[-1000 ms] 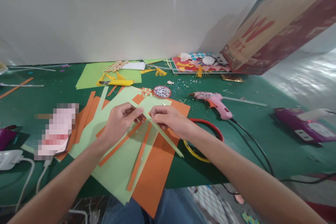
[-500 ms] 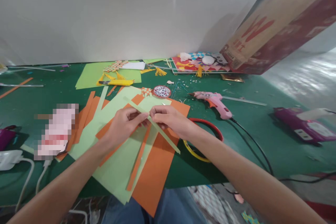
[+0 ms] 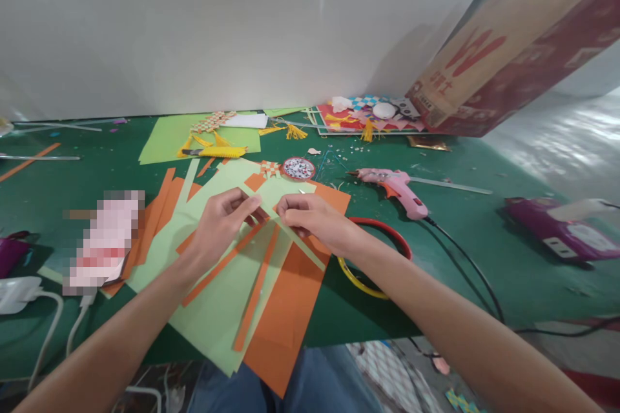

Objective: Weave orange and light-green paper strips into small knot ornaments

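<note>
A narrow pale green paper strip (image 3: pixel 306 250) runs slantwise over the sheets, its lower right end raised clear of my right hand. My right hand (image 3: pixel 310 214) is closed, pinching the strip between thumb and fingers. On the strip's other side, my left hand (image 3: pixel 225 219) is half curled, with thumb and fingertips apart, close to the upper part of the strip. Beneath both hands lie light green sheets (image 3: pixel 208 329) and an orange sheet (image 3: pixel 281 329). Two orange paper strips (image 3: pixel 254 293) rest on the green sheets.
A pink glue gun (image 3: pixel 400 188) lies at right, its cord trailing forward. Tape rolls (image 3: pixel 368 293) sit under my right forearm. Behind the sheets are a round dish of small pieces (image 3: pixel 298 168) and a yellow cutter (image 3: pixel 223 152). A paper bag (image 3: pixel 465 64) leans at back right.
My left hand has loosened its pinch on the green strip and drawn slightly left. The strip has shifted a little up and left in my right hand's pinch.
</note>
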A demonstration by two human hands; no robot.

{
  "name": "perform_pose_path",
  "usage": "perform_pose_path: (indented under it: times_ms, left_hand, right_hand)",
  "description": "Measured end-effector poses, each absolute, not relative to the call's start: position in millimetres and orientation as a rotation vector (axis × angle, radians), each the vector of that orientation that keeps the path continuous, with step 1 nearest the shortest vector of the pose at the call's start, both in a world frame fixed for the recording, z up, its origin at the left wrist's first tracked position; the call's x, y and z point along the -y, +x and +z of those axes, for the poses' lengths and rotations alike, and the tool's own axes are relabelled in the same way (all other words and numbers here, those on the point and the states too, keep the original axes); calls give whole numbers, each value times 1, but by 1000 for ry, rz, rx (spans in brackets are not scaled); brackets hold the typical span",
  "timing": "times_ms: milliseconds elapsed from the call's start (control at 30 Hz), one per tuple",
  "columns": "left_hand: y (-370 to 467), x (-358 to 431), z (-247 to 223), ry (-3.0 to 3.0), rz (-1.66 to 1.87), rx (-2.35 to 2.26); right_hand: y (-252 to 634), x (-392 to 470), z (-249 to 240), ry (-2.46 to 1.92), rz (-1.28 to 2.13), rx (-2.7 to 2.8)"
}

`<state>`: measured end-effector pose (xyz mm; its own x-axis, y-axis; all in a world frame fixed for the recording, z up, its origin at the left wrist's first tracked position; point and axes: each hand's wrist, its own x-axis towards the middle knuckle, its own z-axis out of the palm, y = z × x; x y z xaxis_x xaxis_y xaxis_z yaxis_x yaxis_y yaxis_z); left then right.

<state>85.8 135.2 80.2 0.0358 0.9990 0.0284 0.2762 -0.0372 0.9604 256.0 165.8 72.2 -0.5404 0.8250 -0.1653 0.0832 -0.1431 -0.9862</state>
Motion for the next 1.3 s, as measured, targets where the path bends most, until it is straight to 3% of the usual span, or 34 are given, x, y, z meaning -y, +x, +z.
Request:
perform_pose_path:
  times_ms: [200,633,900,1167,1300]
  left_hand:
    - [90,-134,81,1464,877,-1353]
    - [82,-136,81,1453,1092,-1398]
    - [90,-134,80,1483,858,-1344]
    - [85,-137,82,1448,1144,-1425]
    - [87,-136,82,1438,1078,-1377]
  right_hand:
    - [255,-164,74,-1069,1732,1605]
    - [257,-164,72,-1041,1756,1563]
    - [256,-165,72,-1072,1733,1601]
    - [257,-166,71,-997,1759,1562]
    - [257,-166,72,-1014,1755,1560]
